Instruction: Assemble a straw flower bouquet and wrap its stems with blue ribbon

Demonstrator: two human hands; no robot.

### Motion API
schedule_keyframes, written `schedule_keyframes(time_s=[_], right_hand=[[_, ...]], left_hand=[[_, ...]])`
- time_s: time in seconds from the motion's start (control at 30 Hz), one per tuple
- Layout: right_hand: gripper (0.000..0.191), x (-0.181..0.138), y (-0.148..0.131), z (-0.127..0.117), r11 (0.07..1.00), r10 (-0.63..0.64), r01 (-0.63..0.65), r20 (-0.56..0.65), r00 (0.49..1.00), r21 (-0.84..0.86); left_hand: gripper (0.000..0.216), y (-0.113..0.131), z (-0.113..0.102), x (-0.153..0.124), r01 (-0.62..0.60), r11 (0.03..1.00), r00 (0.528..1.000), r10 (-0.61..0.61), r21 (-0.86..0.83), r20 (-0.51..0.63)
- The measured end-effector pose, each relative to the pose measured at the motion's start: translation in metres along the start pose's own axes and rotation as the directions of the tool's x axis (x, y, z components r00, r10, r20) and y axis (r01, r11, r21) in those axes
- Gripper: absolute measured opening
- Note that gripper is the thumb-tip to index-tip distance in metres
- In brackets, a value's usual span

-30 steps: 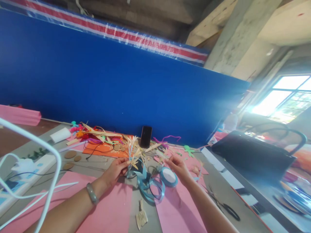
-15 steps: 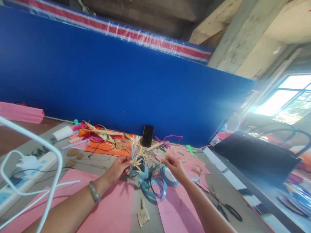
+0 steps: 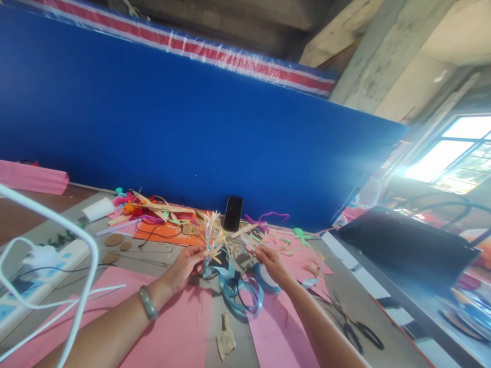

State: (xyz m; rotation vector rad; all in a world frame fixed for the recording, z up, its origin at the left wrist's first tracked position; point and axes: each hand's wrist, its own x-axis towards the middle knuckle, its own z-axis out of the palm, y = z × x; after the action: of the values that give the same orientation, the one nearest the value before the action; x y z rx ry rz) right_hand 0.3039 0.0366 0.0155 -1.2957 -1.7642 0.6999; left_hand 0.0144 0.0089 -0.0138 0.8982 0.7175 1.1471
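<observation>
My left hand (image 3: 188, 265), with a bangle on the wrist, is closed in a pinch around a pale, straw-coloured flower sprig (image 3: 209, 225). Its stem looks blue, and its thin petals fan out above my fingertips. To the right, my right hand (image 3: 274, 266) is also pinched closed; whatever is between its fingertips is too small to make out. Between and below the hands, light blue ribbon (image 3: 232, 304) lies in loose loops. A ribbon roll (image 3: 267, 280) sits just under my right hand, partly hidden by it.
A black phone (image 3: 233, 213) leans against the blue panel (image 3: 199, 117). Scissors (image 3: 356, 327) lie at right, and a crumpled tan scrap (image 3: 225, 343) is in front. Pink sheets (image 3: 172, 327) cover part of the table. A power strip (image 3: 46, 276) and white cable (image 3: 90, 245) stand left.
The flower sprig in my left hand has tilted slightly and stands more upright, a little to the left. Both hands stay nearly in place, still pinched.
</observation>
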Motion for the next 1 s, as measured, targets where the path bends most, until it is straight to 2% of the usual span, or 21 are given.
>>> schedule_keyframes(time_s=[0.37, 0.53, 0.7, 0.83, 1.0], right_hand=[[0.045, 0.001, 0.006, -0.002, 1.000, 0.026, -0.026, -0.032, 0.999, 0.002], [0.040, 0.002, 0.009, -0.005, 0.998, 0.020, -0.021, -0.024, 1.000, -0.056], [0.033, 0.001, 0.013, -0.013, 0.988, 0.029, -0.042, -0.086, 0.996, -0.148], [0.027, 0.000, 0.008, -0.016, 0.980, 0.020, -0.042, -0.113, 0.993, -0.195], [0.025, -0.004, -0.003, -0.007, 0.976, 0.001, -0.020, -0.085, 0.996, -0.218]], left_hand=[[0.031, -0.001, 0.000, 0.000, 0.008, 1.000, 1.000, -0.008, 0.002, 0.021], [0.032, -0.004, -0.002, 0.002, -0.005, 1.000, 1.000, 0.006, -0.008, 0.025], [0.035, 0.002, 0.005, -0.001, -0.001, 1.000, 1.000, 0.001, -0.012, 0.010], [0.035, 0.005, 0.008, -0.003, -0.012, 1.000, 1.000, 0.012, 0.016, 0.002], [0.032, 0.003, 0.006, -0.003, -0.009, 0.999, 1.000, 0.010, 0.036, -0.010]])
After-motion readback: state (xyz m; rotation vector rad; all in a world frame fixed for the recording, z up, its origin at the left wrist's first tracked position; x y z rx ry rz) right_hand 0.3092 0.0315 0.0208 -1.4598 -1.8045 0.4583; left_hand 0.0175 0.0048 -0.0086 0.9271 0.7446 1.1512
